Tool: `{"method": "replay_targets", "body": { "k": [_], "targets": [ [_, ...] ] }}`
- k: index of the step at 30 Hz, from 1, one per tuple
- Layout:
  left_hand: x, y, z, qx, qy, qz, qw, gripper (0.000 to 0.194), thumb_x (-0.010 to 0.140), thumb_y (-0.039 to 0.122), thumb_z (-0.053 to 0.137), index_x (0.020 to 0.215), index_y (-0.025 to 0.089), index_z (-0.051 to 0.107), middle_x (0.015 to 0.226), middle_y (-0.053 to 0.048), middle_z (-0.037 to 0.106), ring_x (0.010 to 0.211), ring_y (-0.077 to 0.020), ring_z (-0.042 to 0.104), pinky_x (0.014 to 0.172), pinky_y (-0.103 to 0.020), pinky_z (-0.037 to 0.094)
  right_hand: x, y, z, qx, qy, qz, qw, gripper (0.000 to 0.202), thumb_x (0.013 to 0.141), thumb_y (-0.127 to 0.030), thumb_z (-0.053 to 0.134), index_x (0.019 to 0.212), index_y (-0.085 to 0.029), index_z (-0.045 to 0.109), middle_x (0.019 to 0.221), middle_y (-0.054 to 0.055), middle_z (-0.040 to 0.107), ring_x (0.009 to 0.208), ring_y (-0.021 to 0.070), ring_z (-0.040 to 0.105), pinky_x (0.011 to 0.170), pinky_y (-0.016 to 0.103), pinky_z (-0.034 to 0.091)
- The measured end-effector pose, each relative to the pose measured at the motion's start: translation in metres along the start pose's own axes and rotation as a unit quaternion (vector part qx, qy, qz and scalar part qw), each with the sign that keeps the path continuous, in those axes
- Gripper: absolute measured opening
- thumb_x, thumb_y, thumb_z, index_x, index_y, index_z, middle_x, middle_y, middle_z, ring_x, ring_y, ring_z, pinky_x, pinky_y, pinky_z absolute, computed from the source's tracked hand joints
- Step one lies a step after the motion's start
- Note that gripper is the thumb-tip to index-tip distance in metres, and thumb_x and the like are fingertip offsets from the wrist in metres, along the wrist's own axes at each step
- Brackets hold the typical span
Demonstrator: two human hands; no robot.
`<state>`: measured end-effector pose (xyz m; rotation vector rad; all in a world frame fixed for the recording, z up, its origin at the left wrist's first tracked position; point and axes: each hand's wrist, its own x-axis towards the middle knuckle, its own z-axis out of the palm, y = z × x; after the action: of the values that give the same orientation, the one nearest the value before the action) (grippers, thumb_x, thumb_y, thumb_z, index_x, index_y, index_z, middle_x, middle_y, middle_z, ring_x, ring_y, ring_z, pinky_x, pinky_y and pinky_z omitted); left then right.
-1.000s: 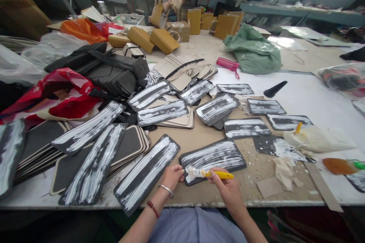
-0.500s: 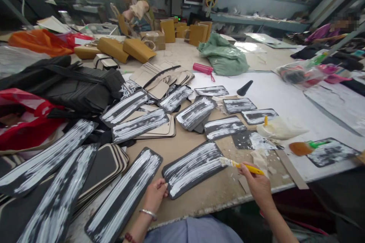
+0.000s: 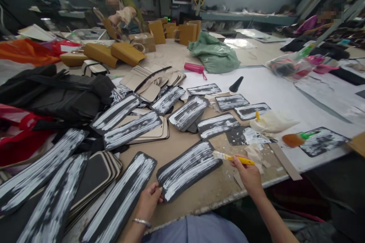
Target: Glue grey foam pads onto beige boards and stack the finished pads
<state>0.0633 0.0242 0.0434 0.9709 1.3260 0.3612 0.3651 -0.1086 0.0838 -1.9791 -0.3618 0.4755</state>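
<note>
In the head view a black rectangular panel (image 3: 188, 171) streaked with white paste lies before me. My left hand (image 3: 150, 196) is closed, its fingers pinching the panel's near left corner. My right hand (image 3: 245, 174) is closed around the yellow handle of a paste brush (image 3: 234, 158). White-coated bristles touch the panel's right end. Left of my left hand lies a long coated panel (image 3: 121, 197). Beyond the brush are a smeared black piece (image 3: 248, 136) and a pale bag (image 3: 273, 121) with a yellow tip.
Coated panels and stacked beige-edged pieces (image 3: 107, 167) crowd the left. An amber bottle with a green nozzle (image 3: 293, 139) sits at right, a black cone (image 3: 236, 84) farther back. A green bag (image 3: 213, 53) and mustard bags (image 3: 128, 54) stand beyond. Two people work at the back.
The whole view has shifted, so things appear farther left. The brush stays at the panel's right end with little movement, and my left hand keeps to the same corner.
</note>
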Motion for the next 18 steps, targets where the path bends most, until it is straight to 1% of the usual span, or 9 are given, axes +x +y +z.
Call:
{"method": "replay_targets", "body": {
  "k": [2,4,7,8,10,12,14,16,18],
  "targets": [
    [-0.001,0.002,0.002,-0.011,-0.002,0.001,1.0,0.03,0.045,0.041,0.067,0.054,0.016,0.054,0.042,0.003,0.052,0.041,-0.01,0.047,0.044,-0.022,0.04,-0.016,-0.009,0.006,0.016,-0.039,0.011,0.999,0.048,0.06,-0.058,0.065,0.084,-0.017,0.064,0.074,0.006,0.068,0.068,0.024,0.065,0.068,0.037,0.053],
    [-0.002,0.003,0.005,-0.022,-0.004,-0.005,1.0,0.027,0.046,0.039,0.067,0.052,0.016,0.053,0.041,0.003,0.051,0.04,-0.0093,0.047,0.043,-0.021,0.039,-0.04,-0.018,0.021,0.043,-0.12,0.025,0.991,0.044,0.06,-0.056,0.067,0.081,-0.017,0.065,0.075,0.006,0.068,0.065,0.0226,0.064,0.064,0.035,0.054],
    [-0.003,0.004,0.008,-0.033,0.005,-0.02,0.999,0.025,0.046,0.036,0.066,0.053,0.016,0.052,0.04,0.004,0.051,0.038,-0.009,0.046,0.041,-0.02,0.038,-0.077,-0.026,0.049,0.073,-0.248,0.03,0.965,0.039,0.064,-0.053,0.066,0.077,-0.017,0.065,0.076,0.007,0.066,0.064,0.021,0.063,0.059,0.032,0.053],
    [-0.003,0.004,0.009,-0.036,0.008,-0.022,0.999,0.025,0.046,0.035,0.066,0.053,0.016,0.052,0.04,0.003,0.052,0.038,-0.0091,0.047,0.041,-0.02,0.038,-0.087,-0.025,0.058,0.08,-0.277,0.027,0.957,0.037,0.066,-0.052,0.065,0.077,-0.016,0.065,0.076,0.007,0.066,0.065,0.0206,0.062,0.059,0.031,0.053],
    [-0.004,0.005,0.008,-0.043,0.009,-0.019,0.999,0.024,0.045,0.035,0.066,0.053,0.016,0.053,0.04,0.003,0.053,0.039,-0.0095,0.048,0.042,-0.021,0.039,-0.095,-0.02,0.071,0.093,-0.304,0.016,0.948,0.036,0.069,-0.051,0.063,0.077,-0.016,0.064,0.075,0.007,0.065,0.065,0.0196,0.061,0.059,0.031,0.052],
    [-0.005,0.006,0.006,-0.042,0.009,-0.015,0.999,0.025,0.044,0.035,0.066,0.054,0.016,0.054,0.041,0.003,0.054,0.04,-0.0101,0.049,0.043,-0.021,0.04,-0.089,-0.011,0.076,0.101,-0.284,0.002,0.953,0.035,0.071,-0.05,0.061,0.078,-0.016,0.063,0.074,0.006,0.064,0.065,0.0189,0.061,0.06,0.03,0.051],
    [-0.006,0.004,0.003,-0.034,0.013,-0.019,0.999,0.029,0.042,0.036,0.068,0.057,0.015,0.055,0.041,0.003,0.054,0.04,-0.0109,0.049,0.044,-0.022,0.042,-0.073,-0.002,0.071,0.095,-0.218,-0.015,0.971,0.035,0.071,-0.051,0.061,0.079,-0.017,0.063,0.074,0.005,0.064,0.066,0.0187,0.06,0.063,0.031,0.05],
    [-0.006,0.001,-0.002,-0.021,0.016,-0.029,0.999,0.035,0.038,0.036,0.071,0.063,0.015,0.057,0.043,0.003,0.057,0.041,-0.0126,0.052,0.046,-0.024,0.045,-0.056,0.004,0.054,0.082,-0.119,-0.018,0.989,0.037,0.068,-0.052,0.062,0.079,-0.017,0.063,0.073,0.005,0.064,0.066,0.0191,0.061,0.065,0.032,0.05],
    [-0.006,-0.002,-0.007,0.002,0.007,-0.025,1.0,0.037,0.039,0.036,0.072,0.066,0.017,0.057,0.051,0.002,0.061,0.048,-0.0162,0.058,0.051,-0.027,0.049,-0.048,0.006,0.029,0.079,-0.019,-0.006,0.997,0.04,0.065,-0.055,0.063,0.079,-0.017,0.063,0.071,0.004,0.064,0.064,0.0193,0.06,0.065,0.033,0.05]
  ]
}}
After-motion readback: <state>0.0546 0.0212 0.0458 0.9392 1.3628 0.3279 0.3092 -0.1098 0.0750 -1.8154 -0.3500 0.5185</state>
